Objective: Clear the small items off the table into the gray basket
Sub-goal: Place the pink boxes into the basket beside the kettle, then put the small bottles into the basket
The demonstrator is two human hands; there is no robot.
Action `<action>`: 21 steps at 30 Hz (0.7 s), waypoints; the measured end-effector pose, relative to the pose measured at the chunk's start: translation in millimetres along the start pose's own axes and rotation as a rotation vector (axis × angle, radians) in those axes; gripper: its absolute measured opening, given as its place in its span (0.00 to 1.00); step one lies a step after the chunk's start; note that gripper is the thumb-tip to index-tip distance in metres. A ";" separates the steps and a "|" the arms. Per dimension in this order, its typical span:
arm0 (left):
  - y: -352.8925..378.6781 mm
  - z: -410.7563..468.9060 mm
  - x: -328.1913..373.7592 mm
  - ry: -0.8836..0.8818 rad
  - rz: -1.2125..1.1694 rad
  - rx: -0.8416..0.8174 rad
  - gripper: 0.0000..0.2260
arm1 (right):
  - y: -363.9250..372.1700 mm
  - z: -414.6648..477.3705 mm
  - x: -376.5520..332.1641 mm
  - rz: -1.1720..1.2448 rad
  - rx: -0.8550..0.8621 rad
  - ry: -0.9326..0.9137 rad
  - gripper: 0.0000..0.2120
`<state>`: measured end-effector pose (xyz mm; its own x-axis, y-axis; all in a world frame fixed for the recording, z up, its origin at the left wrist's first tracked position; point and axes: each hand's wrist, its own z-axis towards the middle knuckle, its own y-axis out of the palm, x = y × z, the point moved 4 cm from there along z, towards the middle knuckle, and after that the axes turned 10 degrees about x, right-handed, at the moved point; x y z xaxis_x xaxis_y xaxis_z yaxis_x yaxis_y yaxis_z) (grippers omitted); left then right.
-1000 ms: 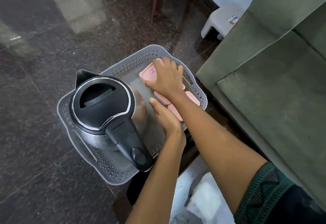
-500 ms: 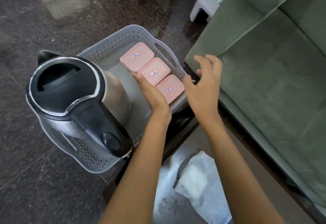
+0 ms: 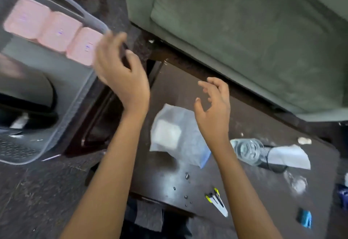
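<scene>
Apart — left hand (image 3: 120, 77), right hand (image 3: 213, 110) (both empty)

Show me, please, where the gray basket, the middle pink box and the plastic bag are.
gray basket (image 3: 79, 99): head view, on its side wall.
middle pink box (image 3: 60, 31): head view, centre of its lid.
plastic bag (image 3: 167, 137): head view, on its white middle.

Two bare forearms reaching forward side by side, left hand (image 3: 120, 73) blurred at the right rim of the gray basket (image 3: 75, 105), fingers loosely bent, holding nothing, right hand (image 3: 212, 112) well right of the basket, fingers spread, lightly curled, empty
</scene>
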<state>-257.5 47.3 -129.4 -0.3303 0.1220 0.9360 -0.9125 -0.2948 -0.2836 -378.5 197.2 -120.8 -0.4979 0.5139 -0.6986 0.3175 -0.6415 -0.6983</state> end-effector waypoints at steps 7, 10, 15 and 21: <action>33.4 -180.2 12.9 -0.038 0.090 -0.568 0.12 | -63.2 -64.7 83.9 -0.111 0.054 0.073 0.14; 46.3 -222.9 3.2 0.076 0.232 -0.705 0.12 | -92.6 -119.7 122.5 -0.117 0.042 0.110 0.13; 87.7 -259.0 -11.5 0.306 0.549 -0.778 0.15 | -147.9 -173.6 192.5 -0.170 0.137 0.226 0.13; 134.1 -300.2 -28.5 0.840 0.898 -1.032 0.15 | -211.2 -176.0 250.9 -0.242 0.334 0.311 0.09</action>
<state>-442.9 288.8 -256.7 -0.5383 0.8340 0.1210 -0.0090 0.1378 -0.9904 -428.4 561.9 -176.1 -0.2456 0.7825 -0.5722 -0.0772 -0.6042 -0.7931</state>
